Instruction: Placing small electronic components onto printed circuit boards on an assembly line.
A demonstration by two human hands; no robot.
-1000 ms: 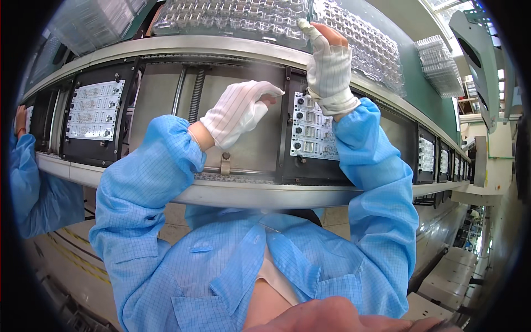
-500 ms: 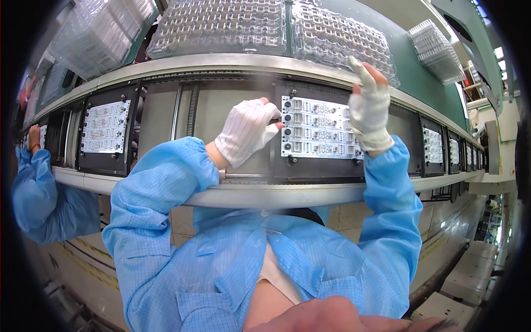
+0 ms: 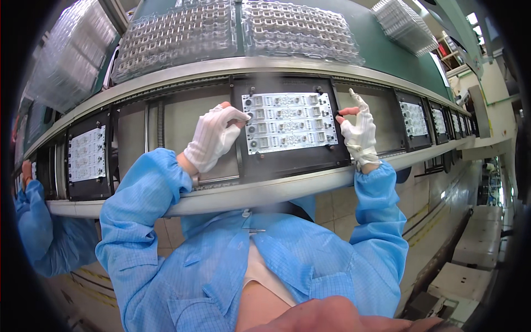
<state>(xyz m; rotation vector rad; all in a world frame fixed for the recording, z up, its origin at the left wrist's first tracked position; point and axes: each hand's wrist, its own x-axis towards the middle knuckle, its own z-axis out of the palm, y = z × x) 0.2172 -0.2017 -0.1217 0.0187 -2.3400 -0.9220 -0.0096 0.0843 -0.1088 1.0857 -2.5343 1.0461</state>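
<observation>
While a long conveyor line with pale metal rails curves across the frame from lower left to right, a person in a light-blue checked smock fills the lower centre, both sleeves reaching up over it. Across the top runs a green tabletop. At the far left edge shows a co-worker's blue sleeve. Upper left stands a tall stack of clear plastic trays, and a smaller clear tray stack is at upper right. Between them, two clear moulded plastic trays lie side by side at top centre.

On the line, just above the middle of the frame, sits a square black carrier plate, bearing a white rectangular circuit-board panel with four rows of components. Similar boards on black plates lie further left and right.

The left hand, in a white striped glove, is at the panel's left edge, its fingers curled inward; whether they pinch anything I cannot tell. The right hand, in a white glove with some bare fingertips, is just beside the right edge, fingers spread, one pointing up. Small black knobs stand around the panel.
</observation>
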